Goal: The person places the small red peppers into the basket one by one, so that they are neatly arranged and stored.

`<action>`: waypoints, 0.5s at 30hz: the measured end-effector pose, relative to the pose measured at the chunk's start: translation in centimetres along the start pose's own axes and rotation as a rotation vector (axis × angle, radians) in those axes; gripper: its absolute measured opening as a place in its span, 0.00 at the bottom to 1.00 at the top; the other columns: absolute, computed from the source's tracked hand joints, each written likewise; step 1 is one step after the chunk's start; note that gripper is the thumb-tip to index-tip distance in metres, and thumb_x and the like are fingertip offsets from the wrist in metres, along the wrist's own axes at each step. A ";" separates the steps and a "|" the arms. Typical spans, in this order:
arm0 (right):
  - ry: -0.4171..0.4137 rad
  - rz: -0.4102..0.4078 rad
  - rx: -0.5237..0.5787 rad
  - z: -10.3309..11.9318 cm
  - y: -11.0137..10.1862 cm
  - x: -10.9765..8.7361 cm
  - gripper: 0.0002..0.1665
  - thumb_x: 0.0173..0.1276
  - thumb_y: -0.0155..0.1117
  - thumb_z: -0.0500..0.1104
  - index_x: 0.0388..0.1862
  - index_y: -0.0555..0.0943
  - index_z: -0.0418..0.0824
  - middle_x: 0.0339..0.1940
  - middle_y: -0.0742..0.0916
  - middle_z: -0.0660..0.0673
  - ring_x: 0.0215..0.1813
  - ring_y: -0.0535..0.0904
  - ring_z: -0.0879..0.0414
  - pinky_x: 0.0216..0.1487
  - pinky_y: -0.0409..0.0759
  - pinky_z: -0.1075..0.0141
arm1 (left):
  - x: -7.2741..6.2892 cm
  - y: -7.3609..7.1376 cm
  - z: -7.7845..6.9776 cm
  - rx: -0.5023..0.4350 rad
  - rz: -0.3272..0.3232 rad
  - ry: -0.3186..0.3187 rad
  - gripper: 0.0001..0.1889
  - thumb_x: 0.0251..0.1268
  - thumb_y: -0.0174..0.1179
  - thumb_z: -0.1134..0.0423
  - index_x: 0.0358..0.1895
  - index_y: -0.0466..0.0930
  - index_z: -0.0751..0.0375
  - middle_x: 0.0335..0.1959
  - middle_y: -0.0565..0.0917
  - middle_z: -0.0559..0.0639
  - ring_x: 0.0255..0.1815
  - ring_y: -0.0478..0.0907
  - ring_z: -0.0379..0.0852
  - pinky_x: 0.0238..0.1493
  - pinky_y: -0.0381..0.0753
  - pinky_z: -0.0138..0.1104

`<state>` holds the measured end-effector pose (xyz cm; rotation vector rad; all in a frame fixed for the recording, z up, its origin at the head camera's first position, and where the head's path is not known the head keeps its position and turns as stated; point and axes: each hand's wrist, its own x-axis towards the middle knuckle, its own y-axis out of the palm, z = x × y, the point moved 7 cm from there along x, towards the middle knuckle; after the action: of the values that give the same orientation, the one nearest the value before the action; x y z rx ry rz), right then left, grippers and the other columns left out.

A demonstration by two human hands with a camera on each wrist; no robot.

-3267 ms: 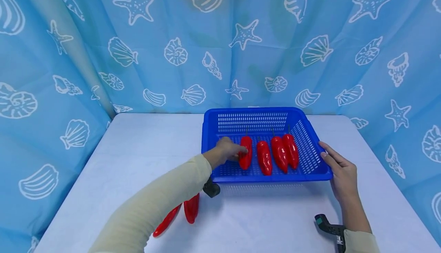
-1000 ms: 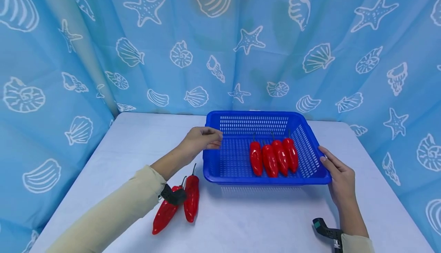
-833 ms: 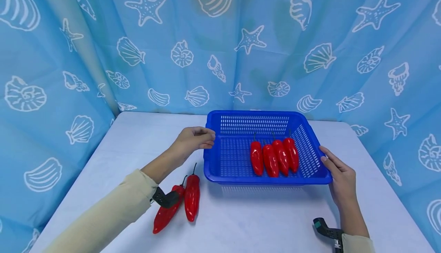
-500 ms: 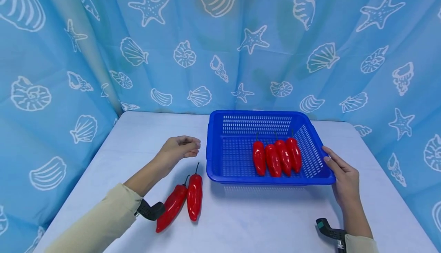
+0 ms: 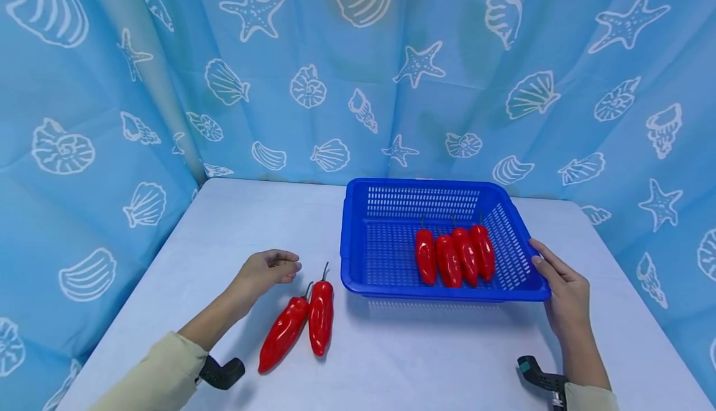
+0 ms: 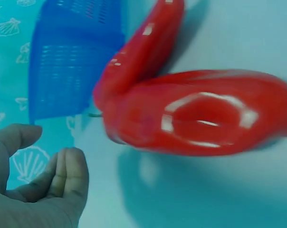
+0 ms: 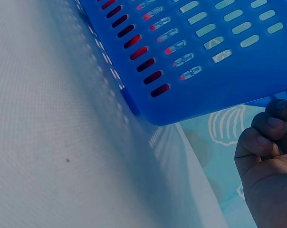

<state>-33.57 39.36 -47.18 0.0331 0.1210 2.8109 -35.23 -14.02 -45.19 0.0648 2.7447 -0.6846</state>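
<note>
My left hand hovers over the table with loosely bent fingers and holds nothing. Just beside it lie two glossy red chili peppers with dark stems: the left pepper slants, and the right pepper points away from me. In the left wrist view, thumb and fingers stand apart, left of a pepper that looms large. My right hand grips the right rim of a blue plastic basket, thumb on top. Several red peppers lie side by side in the basket's right half.
A white-covered table carries everything. Behind and at the sides hangs a blue curtain with white shells and starfish. The basket's slotted side wall fills the top of the right wrist view. Each wrist wears a black camera mount.
My left hand let go of a pepper in the basket, then drew back left and toward me to the two table peppers. My right hand stays on the basket rim.
</note>
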 end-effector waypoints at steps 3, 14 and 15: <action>0.002 -0.002 -0.001 -0.1 -0.1 0.0 0.30 0.73 0.65 0.49 0.72 0.74 0.46 0.73 0.73 0.51 0.74 0.67 0.53 0.47 0.79 0.78 | -0.5 0.0 1.3 0.050 -0.005 -0.032 0.23 0.63 0.68 0.53 0.56 0.79 0.63 0.49 0.83 0.57 0.45 0.84 0.50 0.53 0.84 0.45; 0.018 -0.004 0.017 -0.1 -0.1 0.2 0.31 0.72 0.65 0.50 0.72 0.74 0.46 0.74 0.72 0.51 0.76 0.65 0.51 0.47 0.79 0.78 | -2.4 0.2 4.2 0.157 0.033 -0.047 0.27 0.52 0.75 0.56 0.54 0.79 0.65 0.42 0.82 0.53 0.39 0.81 0.47 0.39 0.87 0.43; 0.021 -0.005 0.017 -0.1 -0.2 0.1 0.31 0.72 0.65 0.50 0.72 0.74 0.46 0.75 0.72 0.51 0.76 0.65 0.51 0.47 0.79 0.78 | -2.5 0.3 4.3 0.165 0.036 -0.049 0.27 0.51 0.75 0.55 0.53 0.80 0.64 0.42 0.82 0.53 0.39 0.81 0.47 0.38 0.87 0.43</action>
<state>-33.66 39.56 -47.31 0.0074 0.1503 2.8057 -31.58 -15.70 -48.10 0.1323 2.6289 -0.8890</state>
